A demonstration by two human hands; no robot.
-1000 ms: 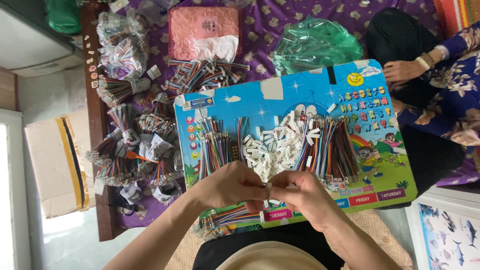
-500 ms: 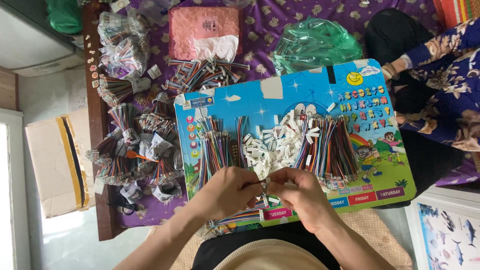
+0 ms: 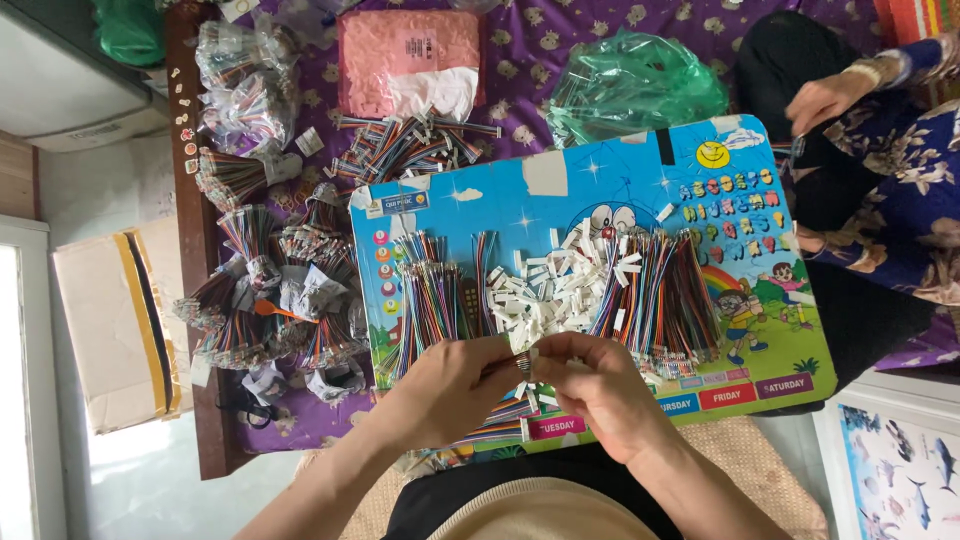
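- Seen from above, the left hand point(image 3: 450, 385) and right hand point(image 3: 600, 385) meet over the near edge of a blue board point(image 3: 740, 330).
- Both pinch shut on a striped wire point(image 3: 505, 372) and a small white plug point(image 3: 523, 362) between the fingertips.
- Just beyond lies a heap of loose plugs point(image 3: 555, 285), with rows of wires point(image 3: 655, 295) either side.
- A few fitted wires point(image 3: 495, 420) lie under the hands; judging by the heaps, most remains undone.
- Another person's hand point(image 3: 825, 100) is at far right.

Blue cartoon board point(image 3: 600, 190); rainbow-striped wire bundles point(image 3: 655, 295); white connectors point(image 3: 550, 290); purple, seemingly floral cloth point(image 3: 520, 50).
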